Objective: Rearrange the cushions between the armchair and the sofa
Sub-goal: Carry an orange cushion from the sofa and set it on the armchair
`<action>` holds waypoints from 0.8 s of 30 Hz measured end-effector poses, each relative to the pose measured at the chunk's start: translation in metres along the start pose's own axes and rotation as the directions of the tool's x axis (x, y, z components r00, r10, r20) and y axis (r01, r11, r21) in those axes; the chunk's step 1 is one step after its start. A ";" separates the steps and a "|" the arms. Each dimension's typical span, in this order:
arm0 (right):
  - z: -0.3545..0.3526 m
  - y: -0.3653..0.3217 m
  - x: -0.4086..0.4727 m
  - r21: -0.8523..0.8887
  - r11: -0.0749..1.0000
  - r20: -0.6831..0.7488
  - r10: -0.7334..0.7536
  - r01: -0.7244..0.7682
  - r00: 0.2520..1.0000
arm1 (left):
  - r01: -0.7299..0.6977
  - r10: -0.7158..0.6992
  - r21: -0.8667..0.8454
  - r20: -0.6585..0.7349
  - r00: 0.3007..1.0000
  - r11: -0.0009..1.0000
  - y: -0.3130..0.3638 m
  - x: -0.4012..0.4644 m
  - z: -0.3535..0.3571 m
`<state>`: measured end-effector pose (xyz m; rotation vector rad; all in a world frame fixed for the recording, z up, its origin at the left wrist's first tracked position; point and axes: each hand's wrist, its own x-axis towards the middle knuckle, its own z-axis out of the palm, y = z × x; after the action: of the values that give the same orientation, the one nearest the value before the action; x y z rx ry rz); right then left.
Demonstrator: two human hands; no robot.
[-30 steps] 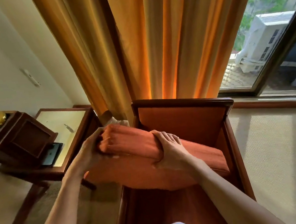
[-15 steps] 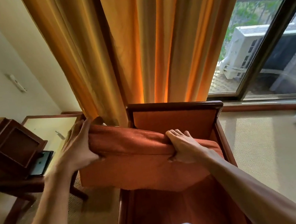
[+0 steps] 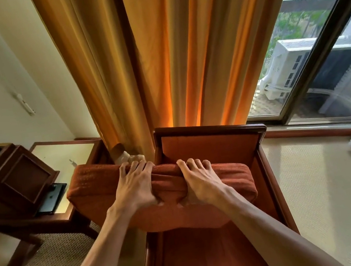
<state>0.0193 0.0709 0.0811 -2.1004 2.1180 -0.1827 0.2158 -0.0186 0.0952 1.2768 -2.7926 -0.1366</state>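
My left hand (image 3: 136,188) and right hand (image 3: 200,180) grip the orange cushion (image 3: 100,188), fingers curled over its top edge, above the armchair (image 3: 213,143) seat's front-left corner.

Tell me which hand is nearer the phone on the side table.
Left. The left hand grips the cushion on the side toward the phone; the right hand grips farther away, over the armchair.

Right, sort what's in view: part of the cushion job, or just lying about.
Part of the job:
orange cushion
armchair
left hand
right hand

Just lying about:
side table
phone
wooden box
curtain
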 end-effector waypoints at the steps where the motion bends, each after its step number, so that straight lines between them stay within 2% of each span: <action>1: 0.002 -0.002 0.000 -0.008 1.000 0.010 0.012 -0.012 1.000 | -0.002 0.002 0.000 -0.011 1.000 1.000 0.000 -0.004 0.002; 11: -0.010 0.003 -0.027 0.078 0.993 0.020 -0.085 0.084 0.996 | -0.032 0.029 -0.019 -0.144 0.989 0.999 0.023 -0.040 0.007; 16: -0.026 -0.014 -0.031 0.070 0.973 -0.033 -0.220 0.222 0.975 | 0.075 -0.098 -0.151 -0.147 0.984 0.986 0.018 -0.067 -0.009; 20: -0.035 -0.025 -0.030 0.074 0.929 -0.090 -0.357 0.363 0.930 | 0.181 -0.210 -0.186 -0.152 0.966 0.966 0.021 -0.096 -0.022; 24: -0.033 -0.041 -0.023 0.091 0.870 -0.009 -0.487 0.485 0.874 | 0.336 -0.357 -0.168 -0.113 0.927 0.927 0.027 -0.132 -0.025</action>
<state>0.0530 0.0927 0.1221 -2.5262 1.4934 -0.3121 0.2840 0.0975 0.1194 1.6590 -2.3658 -0.2525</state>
